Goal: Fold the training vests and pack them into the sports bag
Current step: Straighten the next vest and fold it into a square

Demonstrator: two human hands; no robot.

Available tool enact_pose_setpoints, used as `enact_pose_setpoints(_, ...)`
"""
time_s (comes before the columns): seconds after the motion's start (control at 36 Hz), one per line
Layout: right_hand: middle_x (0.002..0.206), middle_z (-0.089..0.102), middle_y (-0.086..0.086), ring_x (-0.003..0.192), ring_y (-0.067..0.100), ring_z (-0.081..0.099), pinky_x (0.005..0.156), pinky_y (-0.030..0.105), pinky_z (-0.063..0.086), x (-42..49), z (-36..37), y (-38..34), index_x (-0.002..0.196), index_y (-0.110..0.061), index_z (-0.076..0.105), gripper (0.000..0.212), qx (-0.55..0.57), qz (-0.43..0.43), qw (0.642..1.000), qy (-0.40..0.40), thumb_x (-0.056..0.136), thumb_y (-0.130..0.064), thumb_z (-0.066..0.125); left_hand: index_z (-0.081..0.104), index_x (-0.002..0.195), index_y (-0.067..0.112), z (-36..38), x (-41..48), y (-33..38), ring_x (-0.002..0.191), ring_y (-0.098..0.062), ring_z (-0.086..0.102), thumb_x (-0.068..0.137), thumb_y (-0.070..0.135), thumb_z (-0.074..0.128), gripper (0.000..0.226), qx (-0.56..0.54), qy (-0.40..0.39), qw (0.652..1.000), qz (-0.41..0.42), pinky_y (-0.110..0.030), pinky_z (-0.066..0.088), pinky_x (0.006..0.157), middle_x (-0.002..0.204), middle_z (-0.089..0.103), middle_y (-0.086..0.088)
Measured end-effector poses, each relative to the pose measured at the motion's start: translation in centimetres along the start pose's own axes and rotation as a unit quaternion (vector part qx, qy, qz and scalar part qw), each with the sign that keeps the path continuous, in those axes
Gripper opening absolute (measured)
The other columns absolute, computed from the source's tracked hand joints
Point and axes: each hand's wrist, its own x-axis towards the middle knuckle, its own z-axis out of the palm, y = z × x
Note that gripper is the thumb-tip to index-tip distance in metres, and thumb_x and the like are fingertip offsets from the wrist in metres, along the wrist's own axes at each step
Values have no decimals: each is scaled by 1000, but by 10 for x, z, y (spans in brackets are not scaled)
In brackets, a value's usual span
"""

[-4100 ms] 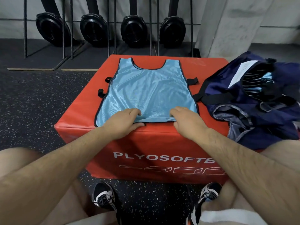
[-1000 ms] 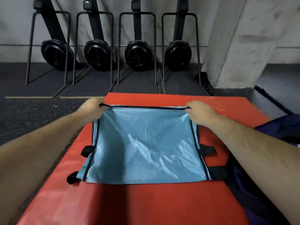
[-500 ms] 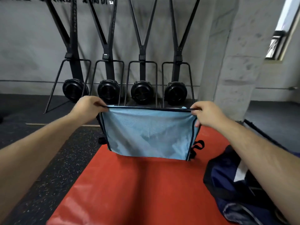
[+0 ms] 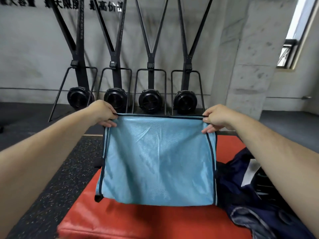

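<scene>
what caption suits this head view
Folded blue vest held up by its top corners, left hand and right hand, above a red box

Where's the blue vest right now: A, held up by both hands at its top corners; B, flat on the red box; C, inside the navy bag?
A: the left hand and right hand each pinch a top corner of the vest, which hangs over the red box.

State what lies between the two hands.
The dark-trimmed top edge of the vest, stretched from the left hand to the right hand; seen in the head view.
</scene>
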Motion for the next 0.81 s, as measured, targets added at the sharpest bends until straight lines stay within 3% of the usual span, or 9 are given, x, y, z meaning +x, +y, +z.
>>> enact_pose_setpoints(0.08, 89, 68, 23, 78, 35, 73, 69, 39, 62, 14, 10, 0, 112, -15, 55, 18, 9, -7, 1000, 29, 101, -2, 50, 58, 84, 10, 9, 13, -9, 44, -13, 66, 94, 1, 61, 13, -26, 35, 999, 23, -21, 54, 46, 86, 67, -18)
enact_pose_setpoints(0.19, 87, 72, 6, 83, 30, 71, 79, 46, 60, 35, 17, 12, 73, -27, 68, 31, -18, -107, 980, 167, 87, -1, 61, 62, 81, 14, 16, 17, -13, 72, -24, 68, 86, 2, 70, 16, -28, 138, 984, 111, -29, 57, 59, 90, 70, -14)
enact_pose_setpoints(0.28, 91, 72, -2, 90, 20, 66, 81, 28, 50, 26, 26, 24, 84, -25, 72, 26, -33, -150, 962, 225, 87, -2, 60, 67, 89, 14, 24, 7, -20, 72, -16, 58, 85, 8, 72, 9, -17, 199, 967, 160, -27, 44, 61, 84, 67, -3)
enact_pose_setpoints(0.33, 95, 71, -1, 92, 16, 63, 82, 26, 45, 13, 38, 37, 95, -16, 74, 24, -35, -161, 957, 238, 88, 0, 58, 68, 91, 13, 35, -3, -34, 72, -12, 57, 85, 10, 70, 7, -40, 208, 963, 168, -23, 41, 61, 83, 66, 2)
enact_pose_setpoints(0.47, 103, 73, 4, 100, 21, 65, 88, 17, 39, -24, 97, 102, 102, -9, 75, 34, 5, -111, 962, 248, 82, 7, 52, 71, 93, 12, 88, -37, -105, 79, -12, 62, 82, 2, 69, 16, -90, 176, 973, 120, -7, 41, 62, 85, 69, 2)
enact_pose_setpoints(0.58, 105, 73, 7, 103, 23, 64, 88, 19, 38, -56, 160, 163, 102, -8, 75, 30, 26, -12, 981, 191, 83, 2, 54, 75, 96, 12, 142, -59, -183, 68, -13, 61, 81, -9, 53, 34, -71, 124, 990, 12, -10, 43, 54, 95, 74, -8)
enact_pose_setpoints(0.67, 77, 65, 6, 83, 20, 58, 72, 28, 39, -79, 195, 199, 75, -6, 68, 21, 49, 56, 984, 160, 90, -11, 54, 78, 91, 14, 171, -82, -221, 90, -18, 65, 83, 4, 60, 22, -77, 104, 990, -60, -24, 48, 78, 97, 74, -4)
enact_pose_setpoints(0.75, 63, 53, 10, 68, 24, 50, 62, 35, 30, -90, 213, 218, 63, -4, 55, 34, 40, 55, 977, 203, 94, -20, 56, 77, 90, 12, 185, -93, -236, 88, -20, 64, 86, 13, 64, 14, -101, 132, 984, -59, -28, 44, 76, 89, 73, -3)
enact_pose_setpoints(0.81, 69, 63, 8, 72, 22, 56, 67, 31, 34, -90, 218, 220, 69, -6, 65, 28, 32, 34, 974, 221, 93, -19, 61, 74, 92, 11, 190, -92, -240, 82, -20, 63, 87, 17, 66, 11, -90, 143, 985, -38, -30, 45, 72, 85, 71, -3)
